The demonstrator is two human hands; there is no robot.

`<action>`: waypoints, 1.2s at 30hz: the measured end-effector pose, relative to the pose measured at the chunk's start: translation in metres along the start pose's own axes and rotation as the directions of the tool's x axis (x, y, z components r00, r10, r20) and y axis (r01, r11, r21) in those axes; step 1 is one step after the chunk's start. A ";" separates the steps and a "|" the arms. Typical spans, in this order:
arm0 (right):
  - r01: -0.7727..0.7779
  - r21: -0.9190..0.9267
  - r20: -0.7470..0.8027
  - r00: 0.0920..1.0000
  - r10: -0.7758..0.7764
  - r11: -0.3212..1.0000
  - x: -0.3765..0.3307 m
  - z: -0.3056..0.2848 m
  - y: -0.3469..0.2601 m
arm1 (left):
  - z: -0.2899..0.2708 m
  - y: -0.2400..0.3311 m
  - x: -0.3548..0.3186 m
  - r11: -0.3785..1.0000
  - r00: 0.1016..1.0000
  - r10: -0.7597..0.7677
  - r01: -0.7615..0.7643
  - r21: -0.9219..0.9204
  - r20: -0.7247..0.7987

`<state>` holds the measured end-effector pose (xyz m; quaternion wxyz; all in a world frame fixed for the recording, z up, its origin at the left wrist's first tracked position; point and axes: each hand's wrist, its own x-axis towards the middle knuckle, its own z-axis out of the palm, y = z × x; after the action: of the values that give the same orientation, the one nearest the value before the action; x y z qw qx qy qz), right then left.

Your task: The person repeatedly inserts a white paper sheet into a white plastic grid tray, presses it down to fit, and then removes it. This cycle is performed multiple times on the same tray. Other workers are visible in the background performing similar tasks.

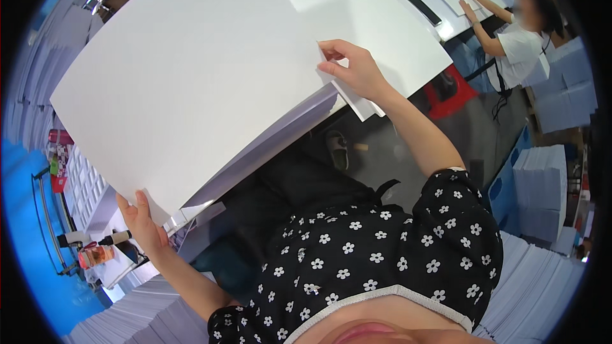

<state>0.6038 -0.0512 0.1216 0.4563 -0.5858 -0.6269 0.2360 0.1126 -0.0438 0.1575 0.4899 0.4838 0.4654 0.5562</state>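
A large white sheet of paper spans the table before me, its near edge bowed upward with a shadowed gap below. My left hand grips the sheet at its near left corner, with some of the fingers hidden. At the sheet's right edge, my right hand pinches the paper between thumb and fingers. Under and beyond that hand lies another broad white sheet. Just below my right wrist, a narrow folded white piece juts past the table edge.
A black phone-like slab lies on the table at the far right. Beyond it a person handles white sheets. A red stool stands on the floor. Tall paper stacks line the right; more stacks rise at the left.
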 end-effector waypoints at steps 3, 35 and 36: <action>-0.022 -0.038 0.044 0.999 0.023 0.999 -0.007 0.002 0.018 | 0.009 0.002 0.009 0.998 1.000 -0.031 0.031 0.056 -0.004; -0.176 -0.160 0.172 0.964 0.203 0.971 -0.012 0.006 0.030 | -0.003 -0.031 0.027 0.973 0.977 -0.211 0.207 0.106 0.024; -0.176 -0.159 0.166 0.965 0.202 0.971 -0.013 0.007 0.031 | -0.001 -0.031 0.028 0.971 0.977 -0.213 0.209 0.118 0.019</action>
<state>0.6129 -0.0555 0.0890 0.3294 -0.6505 -0.6221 0.2852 0.1131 -0.0135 0.1292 0.5247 0.4678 0.5379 0.4653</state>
